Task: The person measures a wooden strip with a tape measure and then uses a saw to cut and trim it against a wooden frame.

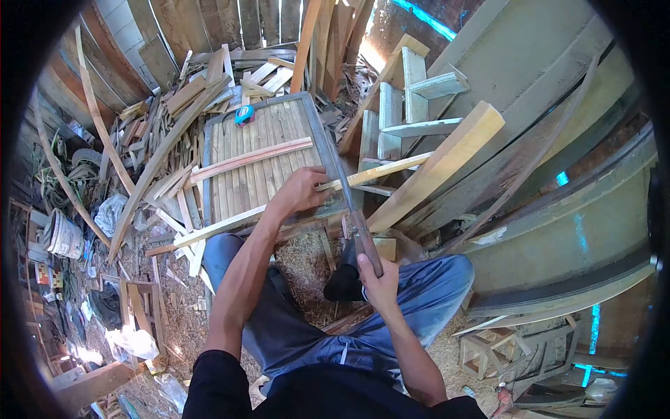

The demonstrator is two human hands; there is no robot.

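Observation:
My right hand point(379, 283) is wrapped around the wooden handle of a handsaw point(367, 246). Its narrow blade points away from me and crosses a long, thin wooden strip point(384, 170). My left hand point(305, 190) grips that strip just left of the blade, fingers curled over it. The strip lies across the near part of a slatted wooden panel point(227, 143) with a dark frame. On the panel rest reddish wood strips point(258, 159), and a blue tape measure point(244, 115) sits at its far edge.
A thick timber point(447, 164) leans at the right, beside a pale step-like wooden frame point(391, 126). Scrap wood point(188, 98) is heaped behind the panel. Large curved panels point(558, 251) stand on the right. Sawdust point(303, 255) covers the floor; a white bucket point(66, 234) is far left.

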